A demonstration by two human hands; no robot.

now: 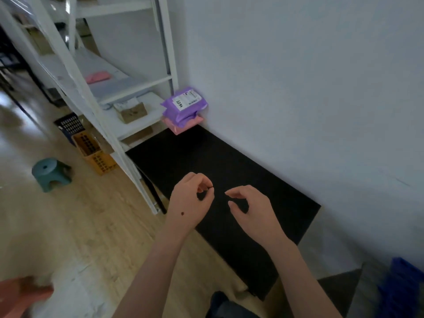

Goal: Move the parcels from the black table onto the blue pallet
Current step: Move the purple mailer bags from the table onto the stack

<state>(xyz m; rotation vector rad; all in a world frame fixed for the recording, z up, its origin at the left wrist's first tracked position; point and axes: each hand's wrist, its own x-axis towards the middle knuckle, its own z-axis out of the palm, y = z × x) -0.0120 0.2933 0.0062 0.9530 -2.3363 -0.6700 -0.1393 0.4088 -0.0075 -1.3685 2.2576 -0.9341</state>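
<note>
A black table (229,161) runs along the white wall. At its far corner a purple parcel (184,104) with a white label lies on top of a pink parcel (181,126). My left hand (191,199) and my right hand (252,206) hover over the near half of the table, well short of the parcels. Both hands hold nothing, with fingers loosely curled. A blue pallet (401,290) shows partly at the lower right edge.
A white metal shelf rack (96,92) stands left of the table, with a cardboard box (132,112) and a pink packet (97,76) on its shelves. An orange crate (94,152), a dark crate (70,126) and a green stool (51,174) sit on the wooden floor.
</note>
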